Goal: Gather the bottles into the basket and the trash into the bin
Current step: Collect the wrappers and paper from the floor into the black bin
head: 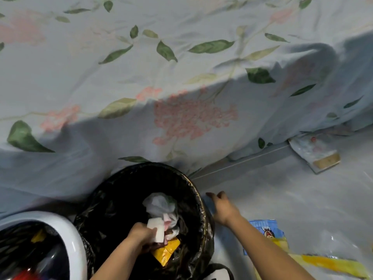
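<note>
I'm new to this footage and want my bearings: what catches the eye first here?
The floral bedsheet fills the top of the view and drapes down to the floor. Below it, a bin lined with a black bag sits at bottom centre, where the left hand holds white trash over it. The right hand reaches open past the bin's rim, with wrappers lying on the floor to the right.

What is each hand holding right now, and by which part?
The left hand grips a small white packet by its near end, over the black-lined bin. The right hand holds nothing; its fingers reach loosely toward the floor.
</note>
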Demonstrator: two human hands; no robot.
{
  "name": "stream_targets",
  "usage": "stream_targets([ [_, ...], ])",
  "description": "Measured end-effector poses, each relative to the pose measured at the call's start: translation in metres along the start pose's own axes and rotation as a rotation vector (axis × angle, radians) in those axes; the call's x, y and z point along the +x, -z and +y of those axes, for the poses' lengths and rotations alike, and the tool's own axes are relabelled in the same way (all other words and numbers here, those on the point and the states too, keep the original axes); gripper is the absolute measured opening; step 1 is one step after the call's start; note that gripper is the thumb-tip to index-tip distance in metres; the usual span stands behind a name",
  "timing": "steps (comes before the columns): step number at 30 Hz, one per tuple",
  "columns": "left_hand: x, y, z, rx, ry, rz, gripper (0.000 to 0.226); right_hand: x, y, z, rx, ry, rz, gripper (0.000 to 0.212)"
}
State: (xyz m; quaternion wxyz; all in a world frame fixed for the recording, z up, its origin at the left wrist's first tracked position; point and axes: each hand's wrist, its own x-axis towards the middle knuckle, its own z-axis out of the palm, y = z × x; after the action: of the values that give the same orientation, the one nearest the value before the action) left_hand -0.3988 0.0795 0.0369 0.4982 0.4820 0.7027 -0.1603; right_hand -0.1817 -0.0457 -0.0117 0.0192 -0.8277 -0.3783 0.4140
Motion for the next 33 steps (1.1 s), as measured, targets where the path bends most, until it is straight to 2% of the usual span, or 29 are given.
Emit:
stream_targets([
  [4, 0.025, -0.010, -0.015, 0.180, -0.012, 0.033, 0.040, 0.011, -0.020, 0.000, -0.028, -0.016, 0.089, 0.084],
  [8, 0.010, -0.007, 0.002, 0.271, -0.003, 0.149, 0.033, 0.014, -0.029, 0.008, -0.073, -0.044, 0.199, 0.083],
  [12, 0.010, -0.009, 0.020, 0.179, -0.012, 0.180, 0.033, 0.013, -0.026, 0.021, -0.037, -0.080, 0.272, 0.068],
  [16, 0.006, -0.009, 0.029, 0.121, -0.021, 0.238, 0.035, 0.014, -0.021, 0.035, -0.072, -0.131, 0.275, 0.053],
  [20, 0.017, -0.005, 0.020, 0.042, -0.021, 0.282, 0.054, 0.012, -0.012, 0.056, 0.007, -0.178, 0.245, 0.034],
  [25, -0.024, 0.001, 0.025, -0.193, -0.171, 0.225, 0.056, -0.001, 0.024, 0.080, 0.155, -0.193, 0.275, 0.031],
  [28, -0.039, 0.005, 0.028, -0.302, -0.255, 0.158, 0.048, -0.017, 0.068, 0.087, 0.149, -0.138, 0.166, 0.024],
  [29, -0.048, 0.006, 0.031, -0.307, -0.288, 0.156, 0.044, -0.026, 0.087, 0.086, 0.165, -0.115, 0.117, 0.027],
  [31, -0.070, 0.010, 0.038, -0.326, -0.361, 0.159, 0.028, -0.048, 0.125, 0.083, 0.243, -0.088, 0.052, 0.029],
  [33, -0.091, 0.013, 0.047, -0.391, -0.450, 0.137, 0.016, -0.074, 0.163, 0.077, 0.252, -0.060, 0.034, 0.020],
])
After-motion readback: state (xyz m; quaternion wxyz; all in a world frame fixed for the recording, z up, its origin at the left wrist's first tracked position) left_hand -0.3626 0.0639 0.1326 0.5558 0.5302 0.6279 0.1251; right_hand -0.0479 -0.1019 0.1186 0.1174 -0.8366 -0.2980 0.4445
